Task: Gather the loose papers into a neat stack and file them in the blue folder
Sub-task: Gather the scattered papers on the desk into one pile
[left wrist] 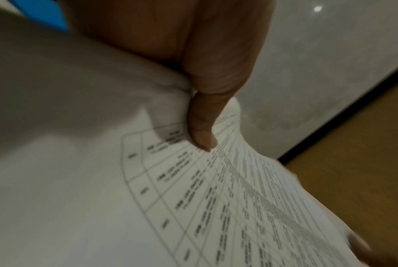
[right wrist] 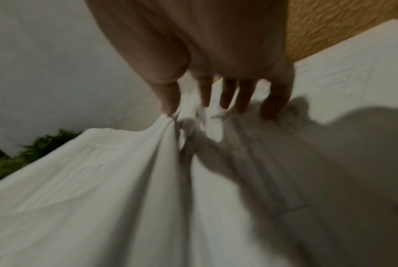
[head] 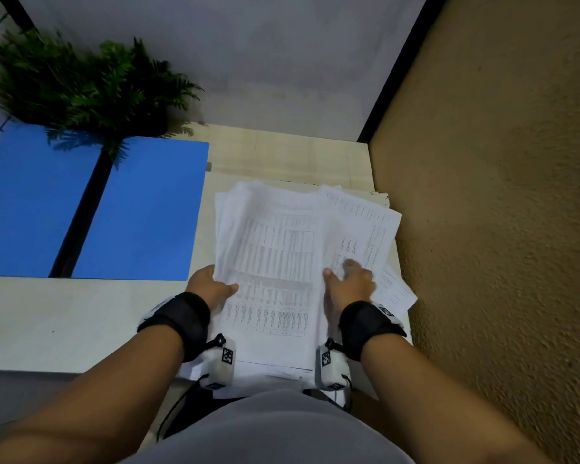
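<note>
A pile of printed white papers (head: 275, 262) lies uneven on the pale table, in front of me. My left hand (head: 215, 283) grips the pile's left edge, thumb (left wrist: 203, 126) on the top sheet (left wrist: 216, 198) and fingers hidden beneath. My right hand (head: 340, 271) rests with straight, spread fingers (right wrist: 246, 97) on the loose sheets (head: 372, 229) fanned out at the pile's right side, with its thumb against the lifted pile edge (right wrist: 166, 144). The blue folder (head: 141, 209) lies open and flat at the left, both halves showing, with no paper in it.
A green potted plant (head: 81, 85) stands behind the folder and overhangs its spine. A rough tan wall (head: 499, 195) runs close along the table's right edge. Bare tabletop (head: 64, 323) stretches in front of the folder. Some sheets hang over the near edge by my body.
</note>
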A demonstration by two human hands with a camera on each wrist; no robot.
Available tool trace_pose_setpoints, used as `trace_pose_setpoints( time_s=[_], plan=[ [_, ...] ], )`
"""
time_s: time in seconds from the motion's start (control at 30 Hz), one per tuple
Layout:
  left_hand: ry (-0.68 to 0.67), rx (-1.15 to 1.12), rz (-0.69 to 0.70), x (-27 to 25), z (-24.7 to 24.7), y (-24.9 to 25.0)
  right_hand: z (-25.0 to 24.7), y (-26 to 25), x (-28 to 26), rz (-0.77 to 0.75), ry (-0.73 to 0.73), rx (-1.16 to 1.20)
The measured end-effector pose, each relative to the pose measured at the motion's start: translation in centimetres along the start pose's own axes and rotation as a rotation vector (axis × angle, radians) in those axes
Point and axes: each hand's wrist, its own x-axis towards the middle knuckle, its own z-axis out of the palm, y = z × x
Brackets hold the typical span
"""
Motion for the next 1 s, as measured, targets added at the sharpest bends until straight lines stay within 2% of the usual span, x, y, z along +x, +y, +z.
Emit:
trace_pose_setpoints(
  time_s=[0.03,0.07,0.1,0.17,0.27,0.37,0.43,0.47,0.6,0.67,0.77,0.9,1.0],
  plan=[
    [0.0,-0.025,-0.027,0.3,-0.2,-0.5,-1.0,0.2,0.1,0.074,0.135,-0.026],
    [0.0,-0.056,-0.054,0.5,-0.4,-0.9,-1.9,0.4,0.2,0.157,0.208,-0.008],
    [-0.005,-0.063,-0.085,0.7,-0.5,-1.4,-2.4,0.9,0.5,0.203,0.221,0.041],
    [-0.042,-0.059,-0.125,0.9,-0.5,-2.0,-2.7,1.8,0.7,0.163,0.157,0.193],
    [-0.066,-0.107,-0.145,1.0,-0.3,-2.3,-2.1,2.7,0.8,0.068,0.128,0.588],
    [-0.112,-0.115,-0.144,1.0,0.0,-2.0,-1.7,2.6,0.8,0.063,0.11,0.704],
    [-0.105,-0.1,-0.148,0.9,0.0,-1.9,-1.7,2.4,0.8,0.098,0.058,0.673],
    [-0.109,-0.098,-0.152,0.9,0.0,-2.1,-1.9,2.2,1.0,0.107,0.045,0.583],
    [-0.102,-0.084,-0.119,2.8,-0.1,-4.2,-4.1,-0.1,1.1,0.093,0.121,-0.038],
    [-0.087,-0.084,-0.124,4.8,0.1,-5.9,-5.9,-1.7,0.5,0.049,0.165,-0.158],
    [-0.093,-0.063,-0.1,4.8,0.2,-5.8,-9.5,-3.9,-1.1,-0.093,0.217,-0.108],
    [-0.096,-0.055,-0.095,2.6,-0.1,-4.0,-14.7,-6.5,-2.8,-0.334,0.438,-0.013],
    [-0.119,-0.058,-0.08,2.4,-0.2,-4.1,-17.3,-8.7,-3.9,-0.492,0.5,0.217]
  ],
)
